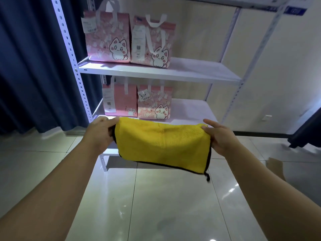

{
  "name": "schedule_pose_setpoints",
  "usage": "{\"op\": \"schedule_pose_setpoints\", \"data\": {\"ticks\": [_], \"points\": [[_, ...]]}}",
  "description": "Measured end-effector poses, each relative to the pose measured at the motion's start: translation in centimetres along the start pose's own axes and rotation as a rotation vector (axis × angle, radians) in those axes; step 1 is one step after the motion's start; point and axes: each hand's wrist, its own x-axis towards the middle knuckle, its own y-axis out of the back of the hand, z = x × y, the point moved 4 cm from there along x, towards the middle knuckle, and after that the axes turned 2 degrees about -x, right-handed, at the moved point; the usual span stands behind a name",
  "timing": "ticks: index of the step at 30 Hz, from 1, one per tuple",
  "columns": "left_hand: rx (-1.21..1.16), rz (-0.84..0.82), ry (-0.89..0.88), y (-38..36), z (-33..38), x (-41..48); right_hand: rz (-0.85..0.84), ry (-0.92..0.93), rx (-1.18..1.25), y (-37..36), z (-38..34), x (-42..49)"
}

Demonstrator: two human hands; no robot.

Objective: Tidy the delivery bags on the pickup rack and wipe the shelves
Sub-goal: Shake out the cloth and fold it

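The four bags point(107, 35) stand upright in pairs at the left end of the rack point(69, 49), two on the upper shelf point(182, 71) and two on the lower shelf point(189, 108), each pair side by side. The tidying therefore looks mostly done. The wiping seems not yet begun: the cloth point(163, 145) hangs in the air in front of the lower shelf, stretched between both hands and touching no shelf. The left hand point(102, 131) pinches its left edge with curled fingers. The right hand point(220, 138) grips the upper right corner, forefinger pointing out. The bare shelf to the right of the bags lies free for wiping, but the bags cover the left part and would probably need shifting. A blue curtain point(26, 66) hangs left of the rack, and glossy floor point(156, 197) tiles lie below
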Motion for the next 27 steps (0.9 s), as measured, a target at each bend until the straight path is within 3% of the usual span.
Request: {"op": "schedule_pose_setpoints", "data": {"ticks": [6, 11, 19, 24, 27], "points": [[0.147, 0.068, -0.123, -1.4, 2.7, 0.3, 0.023, 0.016, -0.191, 1.2, -2.9, 1.1], [0.281, 0.115, -0.214, -2.1, 4.2, 0.4, 0.098, 0.162, -0.356, 1.7, -5.3, 1.0], [0.743, 0.053, -0.379, -3.7, 6.8, -0.1, 0.072, 0.424, -0.714, 1.9, -9.9, 0.5], [0.964, 0.066, -0.539, -5.2, 8.3, -0.9, 0.155, 0.513, -0.884, 2.1, -12.1, 0.1], [0.955, 0.033, -0.581, -5.6, 8.7, -1.2, 0.147, 0.567, -0.989, 2.6, -13.1, -0.4]]}}
